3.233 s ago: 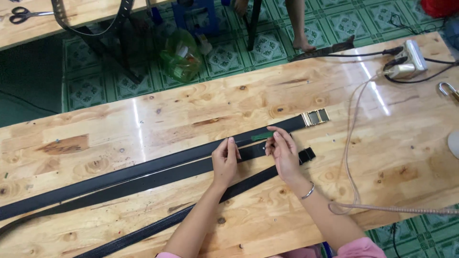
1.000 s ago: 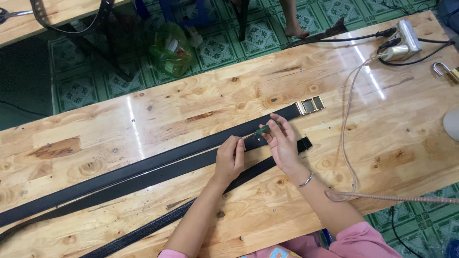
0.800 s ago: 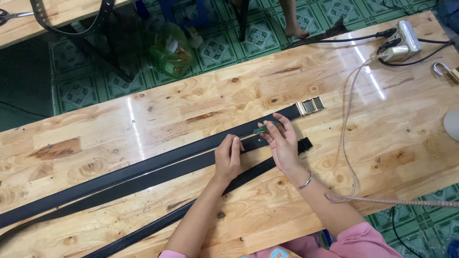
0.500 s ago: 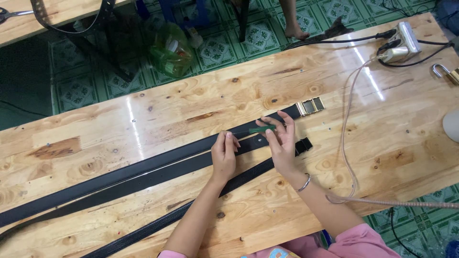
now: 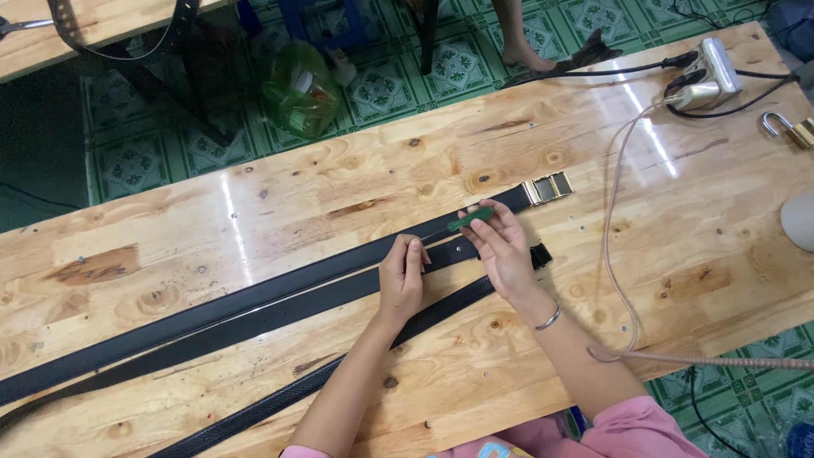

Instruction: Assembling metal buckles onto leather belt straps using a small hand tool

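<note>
Left hand fingers flat, pressing middle black leather belt mid-table. Right hand fingers pinch slim green tool over the strap, near the rectangular metal buckle. Glossy knotty-pine table.

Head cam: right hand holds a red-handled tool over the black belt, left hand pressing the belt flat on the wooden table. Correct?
Not quite: the handle is green, not red. The head view shows the right hand holding a green-handled tool over the black belt, near its metal buckle. The left hand does press the belt flat on the wooden table.
</note>
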